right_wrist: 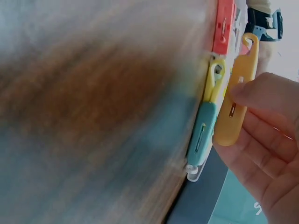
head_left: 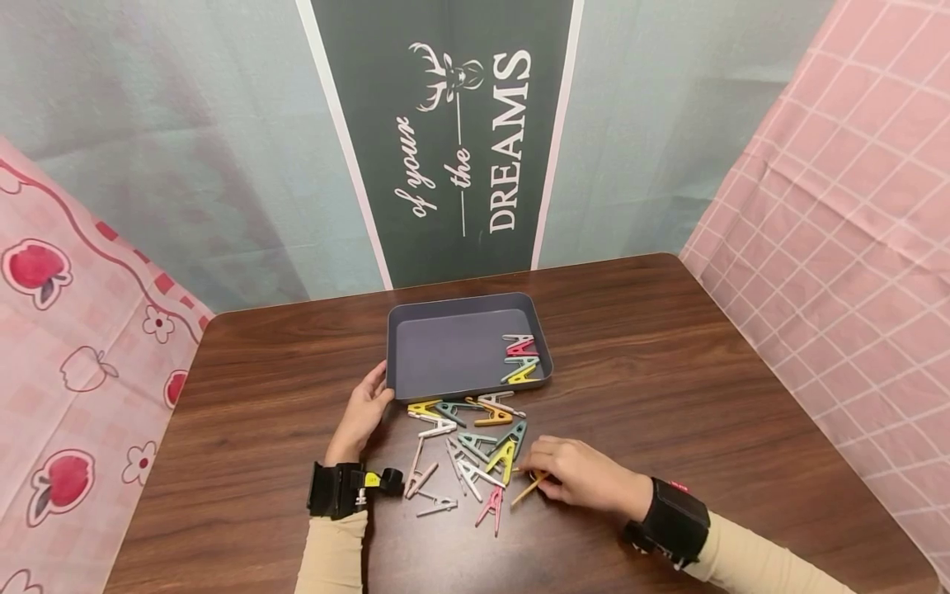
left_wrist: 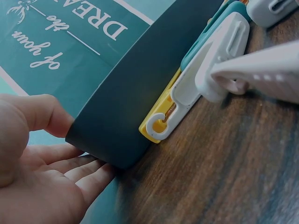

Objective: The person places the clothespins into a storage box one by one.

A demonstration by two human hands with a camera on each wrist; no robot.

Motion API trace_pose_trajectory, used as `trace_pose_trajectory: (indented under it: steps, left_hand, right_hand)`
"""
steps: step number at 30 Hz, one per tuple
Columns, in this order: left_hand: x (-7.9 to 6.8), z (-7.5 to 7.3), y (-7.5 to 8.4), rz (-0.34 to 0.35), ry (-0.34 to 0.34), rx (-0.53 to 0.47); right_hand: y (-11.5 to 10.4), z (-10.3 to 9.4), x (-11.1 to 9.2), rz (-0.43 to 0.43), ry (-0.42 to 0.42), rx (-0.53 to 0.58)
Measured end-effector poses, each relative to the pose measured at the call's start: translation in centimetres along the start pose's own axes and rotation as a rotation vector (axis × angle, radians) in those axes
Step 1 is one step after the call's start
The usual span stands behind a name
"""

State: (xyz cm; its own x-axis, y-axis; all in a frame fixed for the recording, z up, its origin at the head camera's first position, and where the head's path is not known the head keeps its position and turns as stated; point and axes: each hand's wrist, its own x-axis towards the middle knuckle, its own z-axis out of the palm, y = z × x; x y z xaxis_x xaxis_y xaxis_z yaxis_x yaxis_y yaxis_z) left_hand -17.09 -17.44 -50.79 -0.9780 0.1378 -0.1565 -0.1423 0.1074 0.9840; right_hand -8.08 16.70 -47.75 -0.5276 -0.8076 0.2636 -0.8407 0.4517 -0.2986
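"Cream cloth on my right sleeve point(head_left: 760, 559) lies nearest the camera, at the near right; beyond it my right hand point(head_left: 575, 470) pinches 1 orange peg point(right_wrist: 229, 122)."

"How tight are your fingers, and where's the peg?"

"Narrow: thumb across the peg's face about midway, fingertips behind. It's at the right side of the loose heap, near a yellow peg point(head_left: 503, 455) and a pink peg point(head_left: 495, 499). It looks raised off the table point(head_left: 267, 379), though I can't tell how far."

"And your left?"

"My left hand point(head_left: 362, 417) grips the near left corner of the tray point(head_left: 445, 351) between thumb and fingers."

"What makes the hold good?"

"I'd pinch lightly at the middle; squeezing the handles could spring the peg and twist it loose. Its hook might snag a neighbour, so clear space around it helps. At the tray, firm sideways pressure without lifting should stop it sliding."

"Which way does it point?"

"Its long axis slants from near left to far right. I judge the hooked end faces near left, the rounded end far right. By contrast, the red peg point(head_left: 525, 352) at the tray's right end lies more nearly left to right."
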Motion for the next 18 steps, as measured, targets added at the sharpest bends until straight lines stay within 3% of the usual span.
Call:
trace_pose_trajectory:
  steps: [5,11,18]
  left_hand:
    - [0.0,0.0,-0.1,0.004,0.002,0.0]
    - [0.0,0.0,-0.1,0.006,0.002,0.004]
    - [0.0,0.2,0.0,0.012,0.011,-0.007]
  right_hand:
    - [0.2,-0.4,0.2,0.0,0.064,-0.049]
    - [0.4,-1.0,0.4,0.034,0.067,-0.056]
    - [1.0,-1.7,0.9,-0.001,0.115,-0.101]
